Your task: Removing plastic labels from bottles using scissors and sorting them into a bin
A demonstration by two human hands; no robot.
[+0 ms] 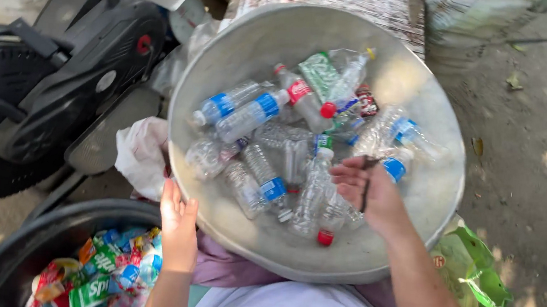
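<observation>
Grey metal, wide and dented: a big round aluminium basin sits on the person's lap, loaded with crushed clear plastic bottles. The right hand hovers inside the basin at about four o'clock from its centre, its grip pinching a small dark strip whose nature I cannot make out; the other fingers are loosely curled. Directly at nine o'clock from that hand, almost touching, lies a clear bottle with a green cap, long axis running twelve to six. The right hand is plainly the nearer one. The left hand rests on the basin's rim at seven o'clock, fingers pressed together and flat, holding nothing.

Counting now: one basin, two hands, and roughly fifteen bottles, though the overlap makes an exact tally impossible. Blue labels show on about five, red caps on three. At seven o'clock beyond the rim sits one black round tub full of torn coloured labels.
</observation>
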